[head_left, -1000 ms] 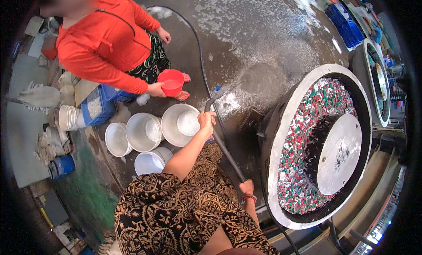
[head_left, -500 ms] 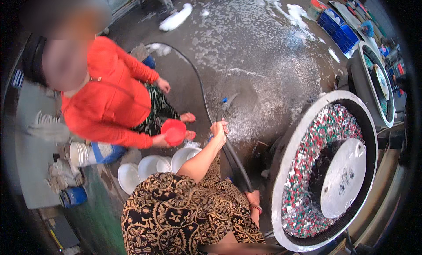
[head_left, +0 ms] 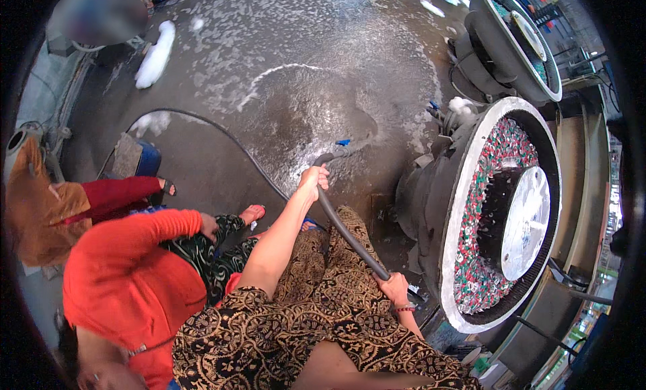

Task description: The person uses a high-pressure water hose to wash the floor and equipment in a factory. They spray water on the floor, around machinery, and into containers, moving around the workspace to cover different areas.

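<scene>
A thick dark hose runs slantwise in front of my body, both hands closed round it. Its front end has a small blue valve handle, and water sprays from there onto the wet floor. My left hand grips it just behind that end. Farther back, my right hand, with a red bead bracelet at the wrist, holds the hose close to my right thigh. Beside my right side stands a large round tub with a pale rim, filled with small red, green and white pieces round a metal centre disc.
A co-worker in an orange top bends close on my left. Behind them is another person in brown and dark red. A thinner black hose curves over the floor. White foam lies far left; a second tub stands far right.
The view has swung, and the hose end points farther ahead. The orange-topped co-worker is now lower and bent over. Their red bowl and the white basins are out of sight; another person has appeared.
</scene>
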Action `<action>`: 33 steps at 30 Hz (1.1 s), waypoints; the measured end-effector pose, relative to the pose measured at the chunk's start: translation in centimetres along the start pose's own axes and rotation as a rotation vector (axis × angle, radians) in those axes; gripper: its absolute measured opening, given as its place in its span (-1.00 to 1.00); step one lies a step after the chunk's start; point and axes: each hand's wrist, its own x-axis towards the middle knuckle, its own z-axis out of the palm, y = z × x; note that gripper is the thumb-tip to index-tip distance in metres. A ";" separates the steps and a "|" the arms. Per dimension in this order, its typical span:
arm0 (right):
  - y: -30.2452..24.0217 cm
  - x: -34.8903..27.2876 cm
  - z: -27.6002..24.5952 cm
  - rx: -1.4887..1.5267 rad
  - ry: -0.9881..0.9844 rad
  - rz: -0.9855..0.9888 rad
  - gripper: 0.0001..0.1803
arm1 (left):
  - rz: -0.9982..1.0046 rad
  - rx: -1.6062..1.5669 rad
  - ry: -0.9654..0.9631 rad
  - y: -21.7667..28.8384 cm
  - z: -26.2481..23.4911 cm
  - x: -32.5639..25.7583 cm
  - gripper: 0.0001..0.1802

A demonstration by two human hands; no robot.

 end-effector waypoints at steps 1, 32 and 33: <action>-1.0 0.0 -0.3 0.001 0.022 -0.003 -0.38 | -0.030 0.022 -0.018 0.8 0.3 1.0 -0.74; -21.5 7.7 -8.7 0.399 0.306 0.154 -0.78 | -0.072 0.824 -0.442 25.8 27.4 -5.5 -0.44; -22.3 8.0 -8.6 0.373 0.317 0.181 -0.78 | -0.068 0.822 -0.490 26.5 27.6 -5.3 -0.45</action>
